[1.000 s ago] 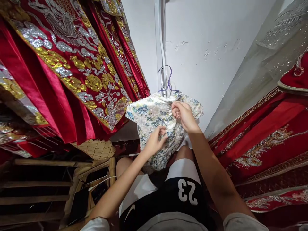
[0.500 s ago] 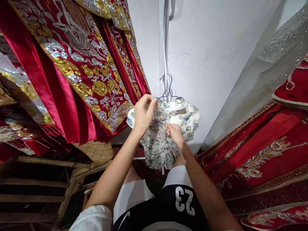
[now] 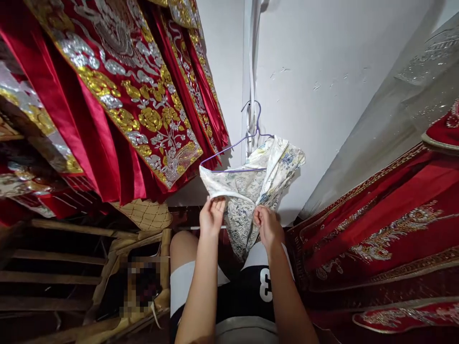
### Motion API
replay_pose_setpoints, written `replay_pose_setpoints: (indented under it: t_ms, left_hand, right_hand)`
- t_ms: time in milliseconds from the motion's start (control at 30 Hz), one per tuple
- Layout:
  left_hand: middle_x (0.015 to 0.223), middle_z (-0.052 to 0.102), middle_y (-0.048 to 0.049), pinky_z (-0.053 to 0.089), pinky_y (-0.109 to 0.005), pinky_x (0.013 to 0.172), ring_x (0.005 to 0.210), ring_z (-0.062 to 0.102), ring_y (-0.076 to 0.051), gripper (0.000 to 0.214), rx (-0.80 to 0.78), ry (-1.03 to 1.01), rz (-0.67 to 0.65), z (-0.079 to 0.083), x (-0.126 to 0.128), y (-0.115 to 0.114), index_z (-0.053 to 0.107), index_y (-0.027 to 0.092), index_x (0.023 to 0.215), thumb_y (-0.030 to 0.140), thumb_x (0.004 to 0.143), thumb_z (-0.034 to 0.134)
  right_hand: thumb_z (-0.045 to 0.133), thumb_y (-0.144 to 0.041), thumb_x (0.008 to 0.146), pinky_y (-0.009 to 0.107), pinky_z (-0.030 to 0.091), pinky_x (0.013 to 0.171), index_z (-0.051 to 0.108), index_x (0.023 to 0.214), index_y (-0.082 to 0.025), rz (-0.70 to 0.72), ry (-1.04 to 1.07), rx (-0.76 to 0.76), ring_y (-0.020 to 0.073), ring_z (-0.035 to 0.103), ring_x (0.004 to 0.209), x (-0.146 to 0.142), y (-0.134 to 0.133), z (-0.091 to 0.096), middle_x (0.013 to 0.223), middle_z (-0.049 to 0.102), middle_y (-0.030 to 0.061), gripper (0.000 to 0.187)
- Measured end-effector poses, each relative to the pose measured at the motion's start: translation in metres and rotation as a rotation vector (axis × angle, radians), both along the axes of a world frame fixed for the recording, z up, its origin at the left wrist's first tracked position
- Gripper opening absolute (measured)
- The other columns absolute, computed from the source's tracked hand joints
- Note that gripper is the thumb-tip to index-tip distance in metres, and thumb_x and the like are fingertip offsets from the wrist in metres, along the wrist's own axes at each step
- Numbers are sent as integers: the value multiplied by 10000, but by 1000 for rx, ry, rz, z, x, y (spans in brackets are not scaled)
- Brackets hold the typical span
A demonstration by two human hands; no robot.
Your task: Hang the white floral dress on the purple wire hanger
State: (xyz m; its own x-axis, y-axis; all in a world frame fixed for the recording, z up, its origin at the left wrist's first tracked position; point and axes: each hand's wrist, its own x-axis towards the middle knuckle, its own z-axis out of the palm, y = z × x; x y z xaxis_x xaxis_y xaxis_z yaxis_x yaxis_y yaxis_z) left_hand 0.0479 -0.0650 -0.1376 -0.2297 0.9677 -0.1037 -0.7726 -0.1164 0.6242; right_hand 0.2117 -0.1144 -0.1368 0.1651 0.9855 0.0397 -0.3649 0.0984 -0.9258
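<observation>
A small cream garment with a blue and green floral print [image 3: 258,184] hangs from a thin purple wire hanger [image 3: 229,153], hooked on a white strap against the wall. The hanger's left arm is bare; the garment's left shoulder has come off it. My left hand [image 3: 212,216] pinches the garment's left edge below the hanger. My right hand [image 3: 266,224] is closed on the fabric a little lower and to the right. Both hands are in front of my knees.
Red embroidered robes with gold and silver flowers [image 3: 118,95] hang close on the left. More red embroidered cloth [image 3: 376,229] lies at the right. A white wall [image 3: 315,71] is straight ahead. A bamboo chair [image 3: 139,286] stands at lower left.
My left hand dropped from the hanger's top to the garment's lower left edge. The left shoulder slid off the hanger, baring the wire. My right hand moved slightly down.
</observation>
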Motion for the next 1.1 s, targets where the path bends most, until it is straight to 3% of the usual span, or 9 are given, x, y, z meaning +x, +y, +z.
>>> replay_pose_setpoints:
  t_ms: [200,267,400,533,667,800,867,1000,1100]
  left_hand:
    - [751,570,16,413,-216,735,729,500,-110,320,168,570,-276,14,17,-21,604,152,734,403,779,797]
    - [729,529,20,386,-220,716,715,456,-112,372,210,633,-334,17,19,-28,582,153,723,461,808,774]
    - [782,525,10,395,-233,732,742,467,-128,372,267,553,-265,22,23,-37,570,171,784,497,848,735]
    - [767,488,17,398,-229,706,701,450,-117,352,320,448,-282,32,26,-46,546,180,794,476,870,719]
    - [802,524,-6,408,-246,710,729,480,-134,315,411,613,-364,45,37,-61,574,175,795,448,910,683]
    - [995,602,-75,434,-352,973,1022,564,-234,266,557,954,-420,63,47,-74,672,183,879,440,941,641]
    - [1087,621,-92,383,-398,1092,1165,540,-263,260,617,1115,-451,69,48,-74,691,204,934,439,974,585]
    - [1432,530,-90,238,-431,1233,1434,371,-270,351,616,1282,-510,69,41,-58,599,263,1273,472,1004,512]
    - [1427,538,-102,330,-417,1179,1358,459,-263,506,516,1266,-657,57,32,-39,480,245,1405,560,1013,427]
  right_hand:
    - [586,-434,760,293,220,486,460,534,-238,158,-118,-72,115,297,458,2,-5,-5,458,374,-33,325]
    - [597,-423,735,285,220,478,488,513,-229,269,-195,-124,107,310,445,2,-7,-9,450,390,-32,315]
    - [620,-443,771,274,286,501,604,550,-199,509,-462,-210,114,397,454,13,-12,-10,455,491,-14,329]
    - [648,-531,837,305,407,618,676,718,-197,247,-555,-88,181,576,638,25,-16,1,668,657,37,356]
    - [700,-675,777,367,490,823,686,907,-214,57,-339,-7,269,658,924,20,-17,11,911,721,77,480]
    - [447,-853,832,421,526,901,714,1057,-234,151,67,-62,319,659,1089,11,-19,15,967,738,100,710]
    - [469,-868,806,445,533,917,713,1109,-245,205,153,-108,334,656,1118,12,-19,18,977,741,95,735]
    - [494,-892,762,477,540,887,707,1155,-258,390,144,-171,345,673,1068,27,-16,30,967,743,89,775]
    - [605,-801,767,449,544,813,719,1102,-226,530,22,-180,326,692,944,41,-10,44,895,743,89,675]
